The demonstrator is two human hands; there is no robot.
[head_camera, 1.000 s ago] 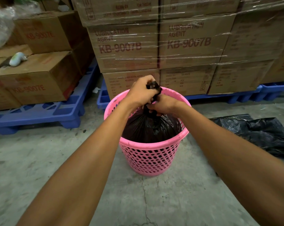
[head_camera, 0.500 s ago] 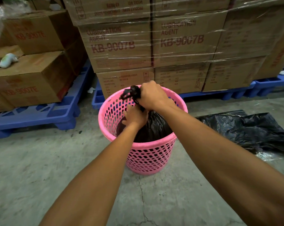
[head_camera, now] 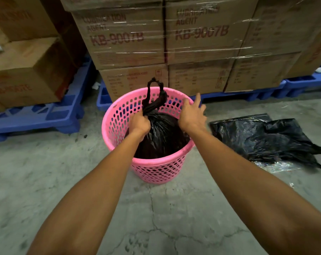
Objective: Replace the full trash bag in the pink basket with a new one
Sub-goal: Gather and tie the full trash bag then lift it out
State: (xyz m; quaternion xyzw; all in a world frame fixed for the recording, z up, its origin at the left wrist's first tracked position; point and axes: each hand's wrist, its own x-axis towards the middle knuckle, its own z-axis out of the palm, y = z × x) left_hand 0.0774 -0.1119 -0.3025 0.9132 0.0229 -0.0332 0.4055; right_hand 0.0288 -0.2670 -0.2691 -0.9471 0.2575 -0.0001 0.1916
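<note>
A pink perforated basket (head_camera: 156,170) stands on the concrete floor. Inside it sits a full black trash bag (head_camera: 163,137), its top twisted and knotted into a loop that sticks up above the rim. My left hand (head_camera: 140,124) is closed around the bag's neck just below the knot. My right hand (head_camera: 191,115) hovers over the basket's right rim, fingers spread, holding nothing. A flat, empty black bag (head_camera: 262,138) lies on the floor to the right of the basket.
Wrapped cardboard boxes (head_camera: 163,39) on blue pallets (head_camera: 248,92) rise right behind the basket. More boxes (head_camera: 27,70) on another blue pallet (head_camera: 51,116) stand at the left. Cracked concrete floor (head_camera: 156,218) spreads in front.
My right hand has let go of the knotted top and opened beside it. My left hand has moved up to grip the bag's neck. The knotted loop now stands free.
</note>
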